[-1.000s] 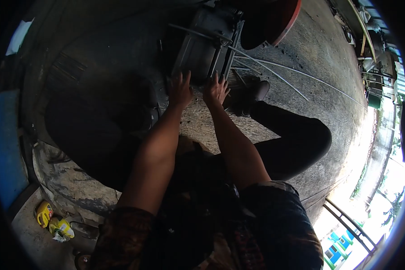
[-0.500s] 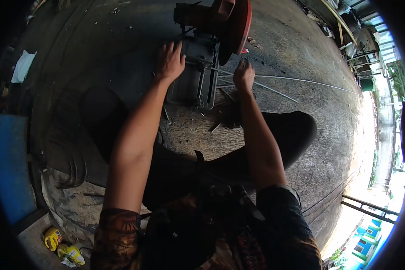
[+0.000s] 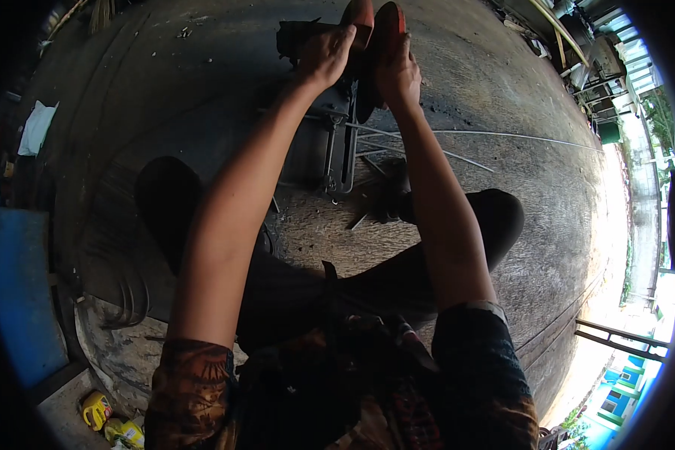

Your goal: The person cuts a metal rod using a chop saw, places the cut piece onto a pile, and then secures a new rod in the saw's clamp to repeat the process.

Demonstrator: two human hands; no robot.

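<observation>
A cut-off saw with a red guard point(image 3: 389, 21) stands on the ground ahead of me, partly cut by the top edge of the view. My left hand point(image 3: 328, 56) is against its motor housing, the thumb up by the red part and the other fingers mostly hidden. On the right side of the guard lies my right hand point(image 3: 399, 76), gripping it with fingers pointing up. Below both hands is the saw's dark base point(image 3: 298, 161) with its clamp screw point(image 3: 331, 154). Thin metal rods point(image 3: 457, 158) extend rightward from the base.
Short metal offcuts point(image 3: 360, 221) lie near my foot. My bent legs point(image 3: 495, 217) flank the saw base. A blue panel point(image 3: 22, 285) and yellow containers point(image 3: 95, 410) are at left, a white sheet point(image 3: 37, 129) farther up. Clutter lines the upper right.
My left hand has left the base area and risen rightward to the motor housing. My right hand has moved up and slightly left onto the guard. The saw head looks shifted up and left.
</observation>
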